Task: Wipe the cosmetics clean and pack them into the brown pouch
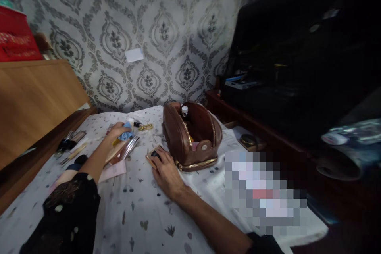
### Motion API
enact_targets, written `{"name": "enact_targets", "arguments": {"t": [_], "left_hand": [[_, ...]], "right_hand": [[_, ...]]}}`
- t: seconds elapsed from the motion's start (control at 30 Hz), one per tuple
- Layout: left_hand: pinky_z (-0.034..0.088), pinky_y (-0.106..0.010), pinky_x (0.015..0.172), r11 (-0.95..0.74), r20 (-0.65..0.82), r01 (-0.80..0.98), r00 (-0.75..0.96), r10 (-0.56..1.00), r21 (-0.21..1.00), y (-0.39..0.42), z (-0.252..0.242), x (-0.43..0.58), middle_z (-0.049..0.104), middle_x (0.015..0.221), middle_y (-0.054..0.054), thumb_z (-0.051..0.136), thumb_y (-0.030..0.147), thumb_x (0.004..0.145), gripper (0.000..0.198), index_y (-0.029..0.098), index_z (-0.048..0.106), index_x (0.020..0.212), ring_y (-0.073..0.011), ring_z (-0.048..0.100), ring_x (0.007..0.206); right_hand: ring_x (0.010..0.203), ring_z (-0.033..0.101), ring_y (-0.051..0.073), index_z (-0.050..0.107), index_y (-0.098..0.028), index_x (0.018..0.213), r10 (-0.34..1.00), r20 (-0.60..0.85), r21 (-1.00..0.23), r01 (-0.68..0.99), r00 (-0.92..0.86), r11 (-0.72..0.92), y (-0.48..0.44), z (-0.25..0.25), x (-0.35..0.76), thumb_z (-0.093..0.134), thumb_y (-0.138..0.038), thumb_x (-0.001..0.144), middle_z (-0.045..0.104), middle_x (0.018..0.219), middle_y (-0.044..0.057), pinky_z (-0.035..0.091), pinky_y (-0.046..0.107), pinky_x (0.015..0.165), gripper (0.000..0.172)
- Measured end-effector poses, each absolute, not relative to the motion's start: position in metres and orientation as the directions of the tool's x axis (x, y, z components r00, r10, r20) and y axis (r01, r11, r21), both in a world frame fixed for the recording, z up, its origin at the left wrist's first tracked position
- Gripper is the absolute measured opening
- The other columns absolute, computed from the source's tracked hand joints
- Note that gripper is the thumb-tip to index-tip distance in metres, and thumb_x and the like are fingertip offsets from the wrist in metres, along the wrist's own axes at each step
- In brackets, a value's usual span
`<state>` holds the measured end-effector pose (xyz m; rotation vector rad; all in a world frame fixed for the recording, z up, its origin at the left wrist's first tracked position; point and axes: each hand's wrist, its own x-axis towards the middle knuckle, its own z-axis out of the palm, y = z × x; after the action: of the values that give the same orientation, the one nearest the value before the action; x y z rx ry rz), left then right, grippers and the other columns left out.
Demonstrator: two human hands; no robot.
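Observation:
My left hand (117, 131) is closed on a blue cloth (126, 131) and rests on a flat tan item (114, 151) lying on the white patterned sheet (139, 206). My right hand (166, 170) lies on the sheet with its fingers curled around a small tan compact with a dark centre (154, 154). Right of that hand stands an open brown leather pouch (190, 137) with a gold zip; a white-capped bottle (185, 111) sticks up inside it.
A gold-capped tube (145, 127) lies beyond the left hand. Brushes and pencils (71, 147) lie at the left by a wooden headboard (35, 99). A pink card (114, 170) lies near my left wrist. A dark wooden ledge (256, 127) with a round tin (248, 139) runs along the right.

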<state>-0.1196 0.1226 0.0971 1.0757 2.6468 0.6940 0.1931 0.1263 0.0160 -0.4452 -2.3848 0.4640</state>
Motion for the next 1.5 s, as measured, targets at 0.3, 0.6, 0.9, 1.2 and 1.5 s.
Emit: {"name": "enact_targets", "arguments": {"t": [0.3, 0.6, 0.9, 1.2, 1.5], "left_hand": [[0.052, -0.026, 0.06, 0.194, 0.291, 0.585, -0.63, 0.72, 0.787, 0.119, 0.112, -0.088, 0.061, 0.078, 0.003, 0.071, 0.048, 0.064, 0.05, 0.022, 0.05, 0.101, -0.0182, 0.064, 0.07], [0.052, -0.027, 0.069, -0.059, 0.288, 0.43, -0.492, 0.822, 0.901, 0.076, 0.117, 0.001, 0.063, 0.084, 0.001, 0.078, 0.052, 0.067, 0.05, 0.02, 0.058, 0.099, -0.0177, 0.062, 0.074], [0.051, -0.03, 0.078, 0.004, 0.338, 0.683, -0.367, 0.867, 0.731, 0.034, 0.089, 0.042, 0.066, 0.088, -0.001, 0.062, 0.049, 0.085, 0.033, 0.02, 0.061, 0.1, -0.0208, 0.062, 0.084], [0.05, -0.032, 0.088, -0.024, 0.323, 0.651, -0.344, 0.882, 0.759, 0.023, 0.082, 0.049, 0.071, 0.097, -0.004, 0.053, 0.05, 0.091, 0.036, 0.019, 0.067, 0.102, -0.0233, 0.064, 0.093], [0.05, -0.034, 0.086, 0.0, 0.268, 0.707, -0.269, 0.925, 0.707, 0.022, 0.072, 0.04, 0.072, 0.101, -0.005, 0.061, 0.049, 0.088, 0.037, 0.021, 0.065, 0.111, -0.0264, 0.066, 0.095]], "right_hand": [[0.129, 0.048, 0.033, 0.065, -0.012, 0.115, 0.437, 0.534, -0.481, 0.166, -0.724, 0.861, 0.128, 0.021, 0.196, 0.066, -0.016, 0.082, 0.057, 0.129, 0.02, 0.043, 0.051, 0.11, 0.033], [0.122, 0.053, 0.029, 0.06, -0.016, 0.117, 0.48, 0.599, -0.608, 0.026, -0.641, 0.793, 0.13, 0.021, 0.193, 0.054, -0.014, 0.088, 0.061, 0.122, 0.015, 0.045, 0.049, 0.107, 0.03], [0.119, 0.061, 0.023, 0.044, -0.017, 0.142, 0.638, 0.478, -0.846, -0.12, -0.603, 0.52, 0.134, 0.026, 0.198, 0.042, -0.035, 0.1, 0.063, 0.129, 0.015, 0.049, 0.042, 0.104, 0.046], [0.114, 0.062, 0.023, 0.041, -0.018, 0.144, 0.581, 0.476, -0.873, -0.276, -0.66, 0.402, 0.131, 0.033, 0.198, 0.048, -0.043, 0.098, 0.063, 0.127, 0.013, 0.05, 0.039, 0.099, 0.053], [0.112, 0.059, 0.022, 0.049, -0.021, 0.132, 0.61, 0.452, -0.892, -0.33, -0.651, 0.309, 0.13, 0.04, 0.198, 0.056, -0.045, 0.094, 0.061, 0.124, 0.011, 0.052, 0.033, 0.089, 0.045]]}}
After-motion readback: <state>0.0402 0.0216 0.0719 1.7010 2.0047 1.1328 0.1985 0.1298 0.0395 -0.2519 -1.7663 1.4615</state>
